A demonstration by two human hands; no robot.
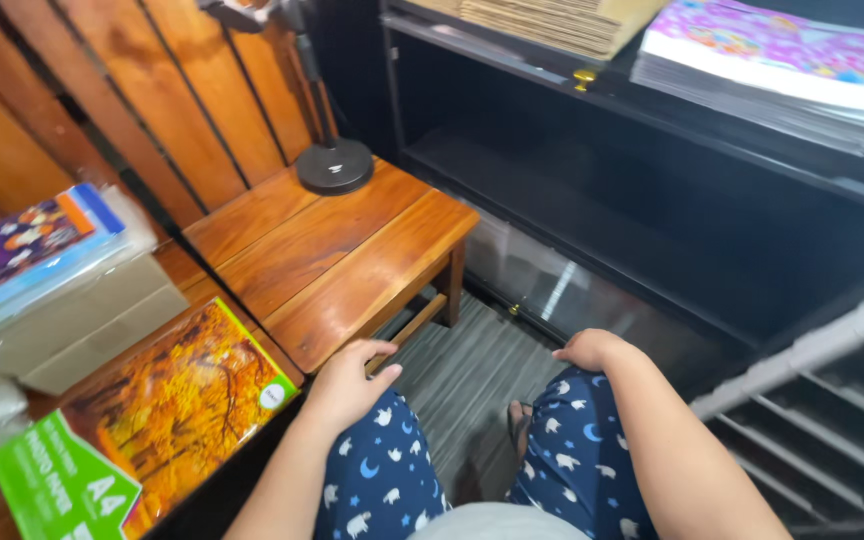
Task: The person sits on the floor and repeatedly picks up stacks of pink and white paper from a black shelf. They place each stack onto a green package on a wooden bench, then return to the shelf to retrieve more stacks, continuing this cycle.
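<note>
Left hand (347,385) rests on left knee, fingers loosely spread, holding nothing, just beside the wooden table (337,255) edge. Right hand (592,350) lies on right knee, fingers curled, empty. Paper pack (152,420) w/ orange tree pic & green label lies lower left. Black lamp base (334,165) at table's back.

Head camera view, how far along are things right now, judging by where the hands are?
Nothing is in hand: the left hand and right hand rest on the knees, fingers loose. The photo paper pack lies unhandled beside the wooden table, which carries only a lamp base. Any handling remains.
</note>
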